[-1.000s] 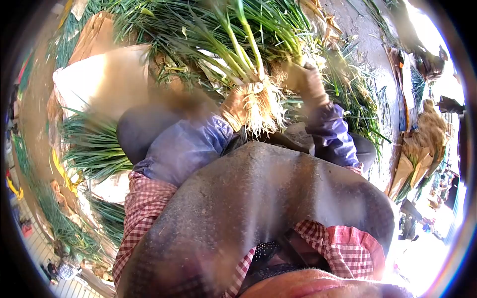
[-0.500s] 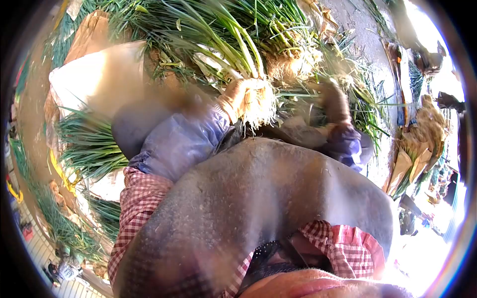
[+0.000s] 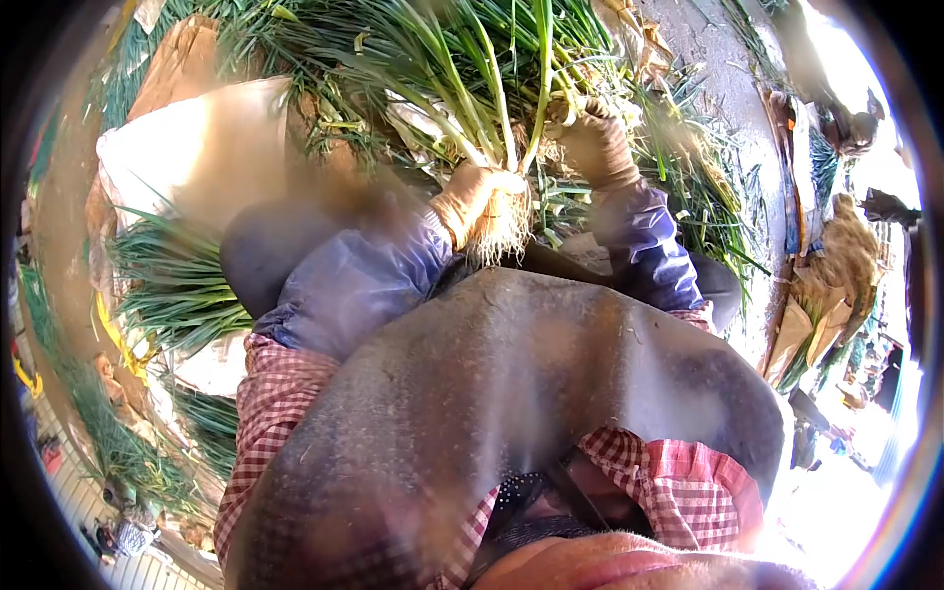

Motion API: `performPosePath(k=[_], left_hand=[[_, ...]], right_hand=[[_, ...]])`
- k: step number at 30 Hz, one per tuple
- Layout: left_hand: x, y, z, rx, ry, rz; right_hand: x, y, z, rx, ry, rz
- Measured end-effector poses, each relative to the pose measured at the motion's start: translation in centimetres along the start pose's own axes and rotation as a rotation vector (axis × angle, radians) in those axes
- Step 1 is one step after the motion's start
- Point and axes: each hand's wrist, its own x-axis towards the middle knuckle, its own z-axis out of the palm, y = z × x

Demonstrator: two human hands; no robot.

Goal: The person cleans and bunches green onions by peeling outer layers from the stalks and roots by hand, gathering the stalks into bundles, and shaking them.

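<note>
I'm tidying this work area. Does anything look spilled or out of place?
Yes: loose green leaves lie strewn on the ground to the right of the right hand, untidy compared with the green onions gathered in the left hand. The dark apron also looks speckled and soiled.

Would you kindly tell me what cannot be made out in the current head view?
Gripped part of the green stalks: head view, hidden by the left hand.
Some leaf tips of those stalks: head view, cut off by the top edge.
Whether the right hand holds anything: head view, fingertips blur into pale leaves.
The lap: head view, hidden by the apron.
Small things at lower left: head view, too small to name.
</note>
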Motion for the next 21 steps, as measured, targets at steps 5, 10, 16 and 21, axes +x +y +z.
performPosePath(k=[5, 10, 16, 21], left_hand=[[-1.5, 0.9, 0.7, 0.124, 0.083, 0.046], [-2.0, 1.0, 0.4, 0.191, 0.077, 0.031], [-1.9, 0.4, -0.4, 0.154, 0.094, 0.141], [-1.2, 0.1, -1.3, -0.142, -0.062, -0.019]], right_hand=[[1.2, 3.2, -1.8, -0.145, 0.039, 0.024], [3.5, 4.2, -1.5, -0.379, -0.089, 0.084], [4.5, 3.0, 0.3, -0.681, -0.079, -0.205], [4.2, -0.2, 1.3, 0.153, 0.325, 0.215]])
